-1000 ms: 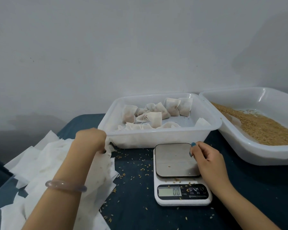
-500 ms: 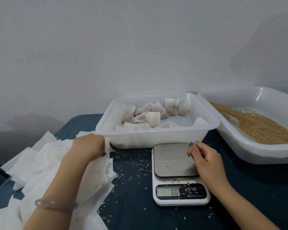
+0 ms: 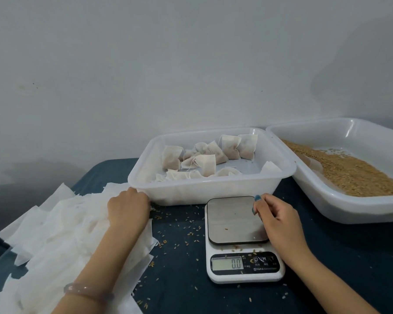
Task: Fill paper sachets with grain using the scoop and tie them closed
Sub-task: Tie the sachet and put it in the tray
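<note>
Working, by the look of the layout, at the step of picking a fresh sachet.

Resting the left hand (image 3: 128,209) knuckles-up on the heap of empty paper sachets (image 3: 61,225), with the fingers curling over the heap's far edge, just beside the near-left corner of the tray of tied sachets (image 3: 213,186). Fingertips hidden, so not telling whether pinching a sheet or only pressing on it.

Hovering the right hand (image 3: 276,219) over the right edge of the scale (image 3: 245,266) platform, fingers loosely curled, thumb apart, gripping nothing visible. Reading 0.0 on the display, with only a few stray kernels (image 3: 227,228) lying on the platform.

Noting the relation that matters:
- Empty sachets spreading left of the scale, directly under the left hand and well apart from the right.
- Heap running lengthwise from the near-left towards the tray corner.
- Grain (image 3: 354,177) lying in the grain tray (image 3: 349,209) at far right, nearer the right hand.

Not locating the scoop with certainty. Possibly seeing it as a pale shape at the grain's left edge, but too unclear to say.

Judging the next move as belonging to the left hand: peeling one sheet off the overlapping layers and carrying it rightwards towards the scale and grain. Expecting thin, clinging paper, so risking several sheets lifting together.
</note>
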